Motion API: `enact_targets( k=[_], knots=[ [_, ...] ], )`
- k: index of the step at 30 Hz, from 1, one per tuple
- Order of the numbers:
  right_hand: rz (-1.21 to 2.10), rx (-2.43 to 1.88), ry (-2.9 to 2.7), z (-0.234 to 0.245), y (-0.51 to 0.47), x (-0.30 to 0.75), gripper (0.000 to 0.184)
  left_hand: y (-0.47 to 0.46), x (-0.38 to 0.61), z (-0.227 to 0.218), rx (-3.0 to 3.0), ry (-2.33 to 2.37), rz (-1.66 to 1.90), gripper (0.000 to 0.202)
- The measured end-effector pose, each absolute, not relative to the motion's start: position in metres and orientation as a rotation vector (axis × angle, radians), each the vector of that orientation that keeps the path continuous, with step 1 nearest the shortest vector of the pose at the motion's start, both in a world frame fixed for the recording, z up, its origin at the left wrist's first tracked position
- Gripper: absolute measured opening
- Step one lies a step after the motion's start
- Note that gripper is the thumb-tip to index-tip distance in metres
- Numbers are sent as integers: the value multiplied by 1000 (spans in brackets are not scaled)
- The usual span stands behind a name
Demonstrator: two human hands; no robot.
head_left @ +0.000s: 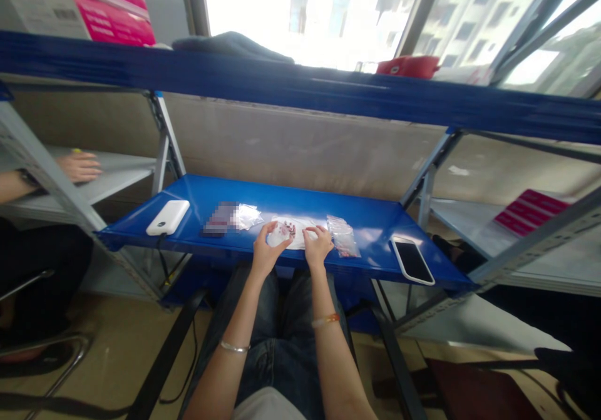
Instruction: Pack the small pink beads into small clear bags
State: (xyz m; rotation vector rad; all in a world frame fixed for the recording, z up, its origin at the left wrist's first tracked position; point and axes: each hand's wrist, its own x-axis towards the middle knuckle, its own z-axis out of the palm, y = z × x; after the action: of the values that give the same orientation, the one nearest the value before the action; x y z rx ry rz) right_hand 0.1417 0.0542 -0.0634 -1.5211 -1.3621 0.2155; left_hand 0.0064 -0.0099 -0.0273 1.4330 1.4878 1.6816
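My left hand (268,246) curves its thumb and fingers round the edge of a small clear plastic bag (278,236) with faint reddish marks. Small dark-red pieces (291,230) lie at its right side, over a white sheet (304,240). At the right of that sheet, my right hand (318,245) has thumb and fingertips drawn together; anything between them is too small to make out. Just beyond it rests a stack of clear bags (342,237) with reddish contents. Left of my hands are more clear bags (247,217), beside a blurred-out patch.
The blue table (300,198) carries a white power bank (168,218) with a cable at left and a white-framed phone (413,260) at right. A blue shelf beam (300,82) crosses above. Another person's hand (79,166) rests on the grey shelf at left.
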Motion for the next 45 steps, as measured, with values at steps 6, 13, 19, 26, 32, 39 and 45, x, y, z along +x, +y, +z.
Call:
enact_targets(
  k=[6, 13, 19, 26, 32, 39, 45],
  knots=[
    [326, -1236, -1300, -44, 32, 124, 24, -9, 6, -36, 1515, 1505, 1658, 53],
    [425, -1010, -1518, -16, 17, 121, 17, -15, 8, -22, 1519, 1526, 1637, 50],
    [512, -989, -1600, -16, 20, 122, 18, -16, 9, -21, 1444, 1510, 1646, 47],
    [365, -1288, -1580, -37, 50, 135, 20, -15, 3, -20, 1345, 1496, 1639, 47],
    [254, -1525, -1717, -58, 59, 135, 17, -14, 2, -21, 1307, 1488, 1610, 49],
    [220, -1513, -1768, -64, 57, 134, 20, -11, -1, -25, 1293, 1473, 1583, 52],
    [257, -1401, -1625, -65, 58, 135, 22, -10, -6, -29, 1324, 1386, 1551, 51]
  ],
)
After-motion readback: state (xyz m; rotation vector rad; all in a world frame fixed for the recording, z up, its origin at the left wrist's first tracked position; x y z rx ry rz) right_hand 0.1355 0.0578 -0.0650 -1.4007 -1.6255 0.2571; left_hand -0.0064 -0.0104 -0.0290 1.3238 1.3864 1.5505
